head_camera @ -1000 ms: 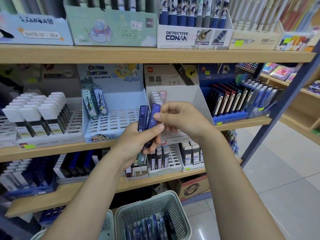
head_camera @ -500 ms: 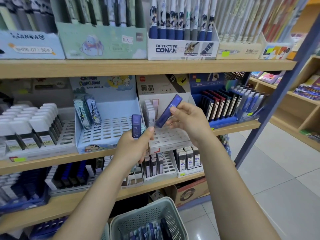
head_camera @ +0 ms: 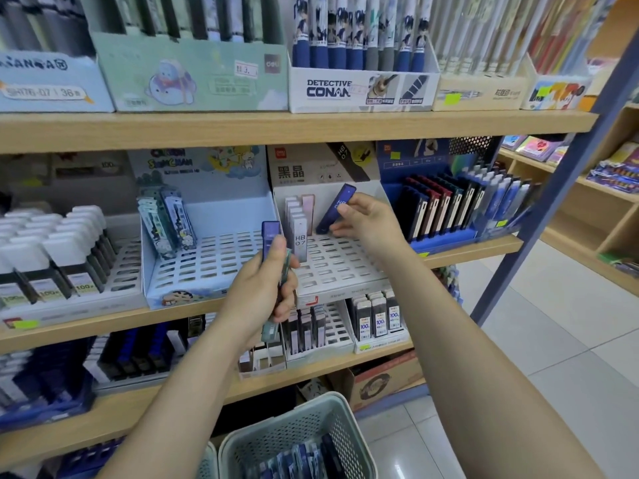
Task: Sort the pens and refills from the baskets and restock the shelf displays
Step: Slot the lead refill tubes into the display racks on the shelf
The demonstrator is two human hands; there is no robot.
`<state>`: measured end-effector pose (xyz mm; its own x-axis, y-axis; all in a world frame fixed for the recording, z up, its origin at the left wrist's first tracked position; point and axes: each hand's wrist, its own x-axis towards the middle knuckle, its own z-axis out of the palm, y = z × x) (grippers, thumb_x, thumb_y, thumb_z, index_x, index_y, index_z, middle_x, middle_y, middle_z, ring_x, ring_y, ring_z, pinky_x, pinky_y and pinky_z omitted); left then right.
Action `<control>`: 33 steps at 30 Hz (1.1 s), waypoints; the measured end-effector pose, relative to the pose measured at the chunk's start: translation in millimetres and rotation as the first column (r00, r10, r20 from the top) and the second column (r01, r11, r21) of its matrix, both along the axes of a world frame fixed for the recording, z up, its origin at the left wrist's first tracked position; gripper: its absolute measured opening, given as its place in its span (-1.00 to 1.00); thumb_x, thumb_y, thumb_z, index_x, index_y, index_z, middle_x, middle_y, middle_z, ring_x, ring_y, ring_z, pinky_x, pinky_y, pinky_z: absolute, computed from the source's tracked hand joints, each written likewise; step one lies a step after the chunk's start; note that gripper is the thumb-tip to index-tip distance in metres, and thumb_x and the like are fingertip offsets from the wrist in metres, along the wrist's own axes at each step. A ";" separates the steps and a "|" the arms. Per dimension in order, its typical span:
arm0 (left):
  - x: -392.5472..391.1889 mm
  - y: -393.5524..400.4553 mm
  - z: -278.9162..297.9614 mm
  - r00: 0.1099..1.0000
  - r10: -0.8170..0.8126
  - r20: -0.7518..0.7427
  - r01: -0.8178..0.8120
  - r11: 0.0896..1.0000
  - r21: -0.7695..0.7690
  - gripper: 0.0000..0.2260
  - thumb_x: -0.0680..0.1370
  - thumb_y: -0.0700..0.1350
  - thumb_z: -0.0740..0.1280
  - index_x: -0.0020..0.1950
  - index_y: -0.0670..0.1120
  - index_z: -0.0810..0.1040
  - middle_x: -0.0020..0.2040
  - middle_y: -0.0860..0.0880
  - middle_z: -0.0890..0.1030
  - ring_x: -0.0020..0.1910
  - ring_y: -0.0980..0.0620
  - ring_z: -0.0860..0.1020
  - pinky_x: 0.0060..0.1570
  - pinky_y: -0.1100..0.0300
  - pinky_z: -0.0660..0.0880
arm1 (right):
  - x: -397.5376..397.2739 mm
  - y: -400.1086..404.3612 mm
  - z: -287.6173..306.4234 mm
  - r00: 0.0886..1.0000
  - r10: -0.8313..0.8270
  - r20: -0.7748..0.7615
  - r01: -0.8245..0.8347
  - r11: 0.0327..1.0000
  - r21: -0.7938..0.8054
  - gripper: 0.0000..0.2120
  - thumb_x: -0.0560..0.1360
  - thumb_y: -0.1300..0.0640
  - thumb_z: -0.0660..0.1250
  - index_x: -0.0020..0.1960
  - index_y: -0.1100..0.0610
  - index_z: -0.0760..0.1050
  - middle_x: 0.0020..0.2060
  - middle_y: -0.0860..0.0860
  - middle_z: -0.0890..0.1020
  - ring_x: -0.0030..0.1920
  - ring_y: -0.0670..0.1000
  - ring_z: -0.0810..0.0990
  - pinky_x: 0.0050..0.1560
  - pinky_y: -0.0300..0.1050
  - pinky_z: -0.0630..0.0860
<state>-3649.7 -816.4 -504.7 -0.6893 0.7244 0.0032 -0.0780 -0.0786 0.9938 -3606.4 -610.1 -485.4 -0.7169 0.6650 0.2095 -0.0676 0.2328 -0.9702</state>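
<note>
The right hand point(head_camera: 366, 224) pinches one slim, flat, dark blue refill case point(head_camera: 336, 208) between thumb and fingertips, tilted with its top toward 1 o'clock and its lower end just over the white slotted tray point(head_camera: 340, 267) of the middle display box. At 9 o'clock from that case a short row of pale, rectangular cases point(head_camera: 298, 221) stands upright in the tray's back left corner; the rest of the grid of slots lies open toward the front edge and right wall. The left hand point(head_camera: 266, 288) is closed around two cases: a blue one point(head_camera: 270, 235) sticking up above the thumb and a greenish one point(head_camera: 276, 305) running down past the palm. At 6 o'clock, below both forearms, a grey perforated plastic basket point(head_camera: 276, 440) holds a loose pile of more blue cases point(head_camera: 301, 459), too jumbled to count.
</note>
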 end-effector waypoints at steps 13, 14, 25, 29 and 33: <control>0.4 2.8 3.2 0.999 0.043 0.010 -0.043 0.999 -0.011 -0.71 0.72 0.00 0.10 0.06 -0.18 0.48 -0.41 -0.04 0.39 -0.55 0.03 0.25 -0.52 0.21 0.17 | -7.0 -2.7 8.7 0.987 -0.027 0.159 -0.005 0.980 0.200 -0.82 0.61 0.18 0.31 -0.07 -0.01 0.65 -0.33 -0.13 0.65 -0.26 -0.07 0.58 0.01 -0.09 0.56; 0.4 2.3 3.7 0.999 0.039 0.015 -0.039 0.999 -0.010 -0.72 0.72 0.01 0.11 0.08 -0.18 0.48 -0.39 -0.05 0.40 -0.55 0.03 0.25 -0.52 0.20 0.17 | -7.3 -3.0 9.3 0.986 -0.030 0.165 -0.004 0.979 0.202 -0.84 0.61 0.19 0.32 -0.05 0.02 0.66 -0.35 -0.14 0.64 -0.25 -0.07 0.57 0.01 -0.09 0.56; 1.6 -3.6 3.3 0.995 0.016 -0.096 -0.018 1.000 -0.022 -0.80 0.65 -0.02 0.29 0.04 -0.16 0.44 -0.32 -0.06 0.48 -0.52 0.00 0.34 -0.51 0.21 0.25 | 8.3 -20.2 17.3 0.953 -0.269 0.141 0.211 0.920 0.330 -0.79 0.55 0.01 0.40 -0.17 0.12 0.64 -0.29 -0.06 0.65 -0.29 -0.12 0.56 -0.22 -0.20 0.45; 4.2 -2.1 3.3 0.989 0.064 -0.134 -0.070 0.997 -0.042 -0.82 0.60 -0.04 0.38 -0.03 -0.14 0.50 -0.37 -0.05 0.57 -0.54 -0.01 0.40 -0.54 0.25 0.25 | 29.4 -46.4 33.5 0.980 0.135 0.149 -0.147 0.986 0.074 -0.70 0.57 -0.06 0.37 -0.15 0.18 0.61 -0.37 0.03 0.63 -0.42 -0.03 0.53 -0.37 -0.17 0.39; 9.8 0.2 4.6 0.989 0.096 -0.112 -0.100 0.995 -0.026 -0.85 0.59 -0.08 0.41 -0.11 -0.13 0.53 -0.38 -0.09 0.61 -0.56 -0.01 0.44 -0.59 0.30 0.28 | 37.5 -59.4 29.0 0.885 0.420 0.203 -0.422 0.906 -0.033 -0.89 0.51 0.14 0.45 -0.12 0.16 0.57 -0.38 0.06 0.62 -0.37 0.00 0.55 -0.40 -0.22 0.43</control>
<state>-3639.9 -816.2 -500.1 -0.7538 0.6543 0.0611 0.0385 -0.0488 0.9981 -3568.9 -669.4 -456.4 -0.9563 0.2899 0.0373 0.0340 0.2370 -0.9709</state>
